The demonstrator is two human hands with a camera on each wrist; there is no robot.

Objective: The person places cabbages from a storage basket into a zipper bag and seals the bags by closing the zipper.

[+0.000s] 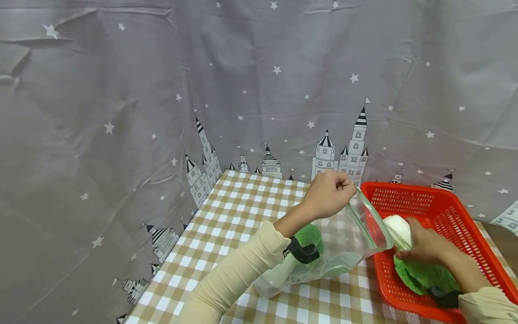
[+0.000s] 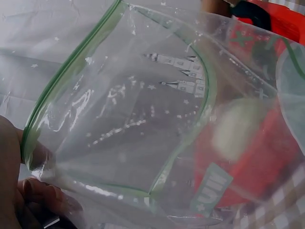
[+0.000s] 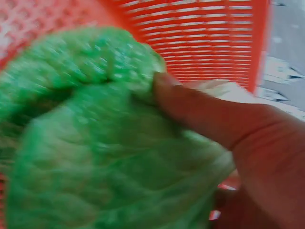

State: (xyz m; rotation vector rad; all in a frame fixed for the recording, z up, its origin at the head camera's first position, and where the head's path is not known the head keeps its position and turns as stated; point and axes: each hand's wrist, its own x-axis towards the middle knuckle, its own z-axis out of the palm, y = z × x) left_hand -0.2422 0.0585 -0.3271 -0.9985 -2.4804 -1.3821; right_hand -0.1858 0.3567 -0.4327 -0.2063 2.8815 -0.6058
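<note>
My left hand (image 1: 329,193) pinches the rim of a clear zip bag (image 2: 167,119) with a green seal. The bag leans over the checked cloth, its mouth gaping toward the red basket. Inside it, behind my left wrist strap, lies a leafy vegetable with a green top (image 1: 313,231) and pale stem. My right hand (image 1: 426,243) grips a Chinese cabbage (image 3: 105,143) within the basket. The white stem end points at the bag's mouth, and the crinkled green leaves hang toward me. In the right wrist view the thumb (image 3: 205,107) presses on the leaves.
The red slotted basket (image 1: 404,198) stands at the table's right side, its left rim beside the bag. A brown and white checked cloth (image 1: 243,198) covers the table. Behind hangs a grey curtain (image 1: 259,90) printed with stars and castles.
</note>
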